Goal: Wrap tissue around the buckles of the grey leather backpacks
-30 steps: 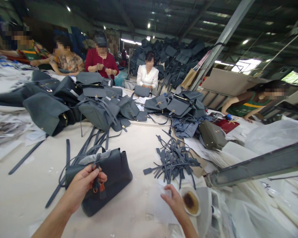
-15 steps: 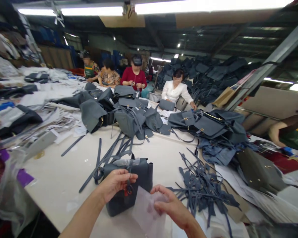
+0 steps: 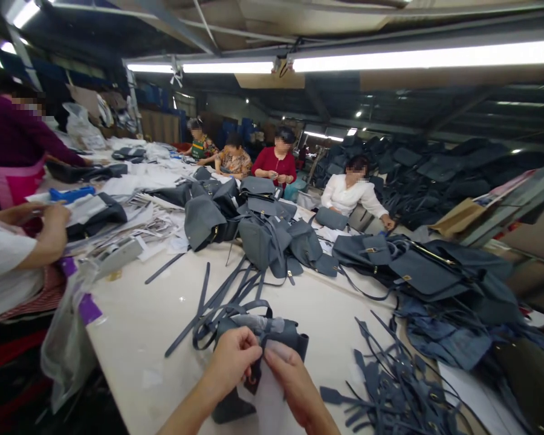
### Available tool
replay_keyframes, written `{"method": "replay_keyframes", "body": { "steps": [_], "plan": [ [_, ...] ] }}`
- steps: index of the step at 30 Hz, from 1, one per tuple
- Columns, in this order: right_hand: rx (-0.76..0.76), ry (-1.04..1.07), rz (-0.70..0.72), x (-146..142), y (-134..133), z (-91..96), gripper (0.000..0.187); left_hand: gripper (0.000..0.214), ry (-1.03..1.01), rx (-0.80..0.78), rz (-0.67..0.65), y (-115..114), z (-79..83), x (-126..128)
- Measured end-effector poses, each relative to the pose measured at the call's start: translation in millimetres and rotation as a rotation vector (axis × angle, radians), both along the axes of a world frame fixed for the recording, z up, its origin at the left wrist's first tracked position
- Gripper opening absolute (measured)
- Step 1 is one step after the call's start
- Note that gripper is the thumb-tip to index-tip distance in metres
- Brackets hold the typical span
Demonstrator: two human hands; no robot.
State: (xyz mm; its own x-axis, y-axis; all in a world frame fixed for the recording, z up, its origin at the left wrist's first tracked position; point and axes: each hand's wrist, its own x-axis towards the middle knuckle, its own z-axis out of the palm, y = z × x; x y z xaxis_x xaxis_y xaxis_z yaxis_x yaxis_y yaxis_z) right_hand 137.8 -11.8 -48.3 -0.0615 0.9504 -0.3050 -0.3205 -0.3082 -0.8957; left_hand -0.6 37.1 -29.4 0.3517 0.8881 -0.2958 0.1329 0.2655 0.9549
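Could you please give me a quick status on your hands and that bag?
Left hand pinches front tab of grey bag. Right hand meets it there, grip unclear. Pale sheet beneath. Strap pile lies apart, right.

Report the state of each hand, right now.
Left hand: closed, pinching the front of the grey handbag.
Right hand: closed, pinching a thin white sheet against the bag's front.

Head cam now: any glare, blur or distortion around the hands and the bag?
Head view: ceiling tube lights blow out to white; the wide-angle lens stretches the frame edges; left hand and right hand on the grey bag are evenly lit, slightly soft, no hard shadows.
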Motion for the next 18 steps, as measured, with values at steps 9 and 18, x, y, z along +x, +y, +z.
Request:
{"method": "replay_keyframes", "body": {
  "steps": [9,18],
  "plan": [
    [-0.026,0.129,-0.076,-5.4,-8.6,-2.0,0.054,0.020,0.286,0.284,0.029,-17.4,1.9,-28.9],
    [-0.095,0.189,-0.108,-7.0,-10.8,-0.9,0.050,0.051,-0.290,-0.158,-0.118,-45.0,-19.3,-33.0]
  ]
}}
